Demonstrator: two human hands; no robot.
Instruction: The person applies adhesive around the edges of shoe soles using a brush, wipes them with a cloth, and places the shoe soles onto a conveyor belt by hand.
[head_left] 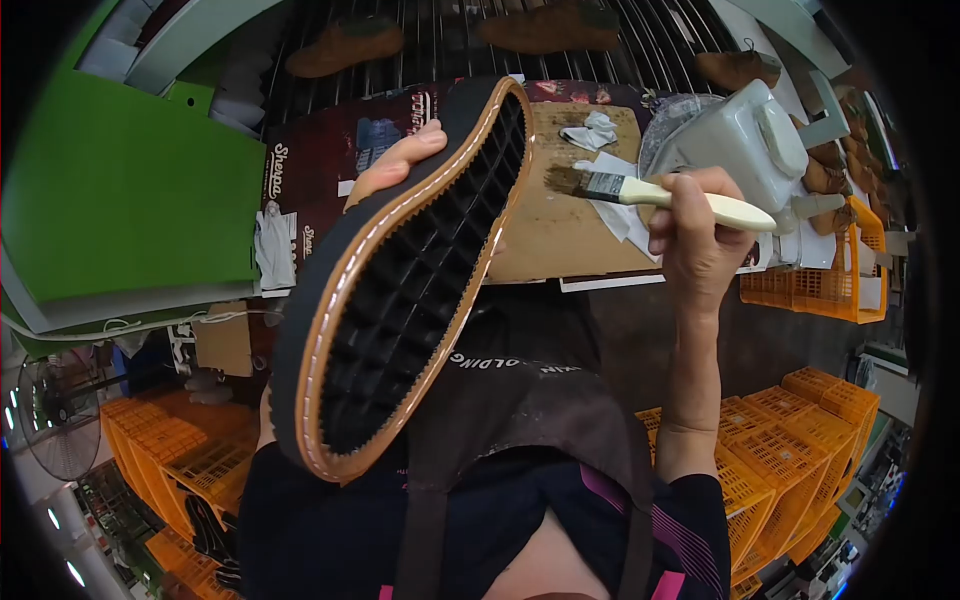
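A black shoe sole with a hollow grid inside, a tan rim and white stitching is tilted up close to the camera. My left hand is closed around its far side; only some fingers show past the edge, and the rest is hidden behind the sole. In my right hand is a paintbrush with a cream handle and dark, stained bristles. The bristles point left toward the sole and stand apart from it. Beneath the brush lie a stained cardboard sheet and crumpled white paper.
A translucent plastic jug stands right of the cardboard. Brown shoes sit on the metal rollers beyond the table. A green panel borders the left side. Orange crates are stacked behind me, and another orange crate is at right.
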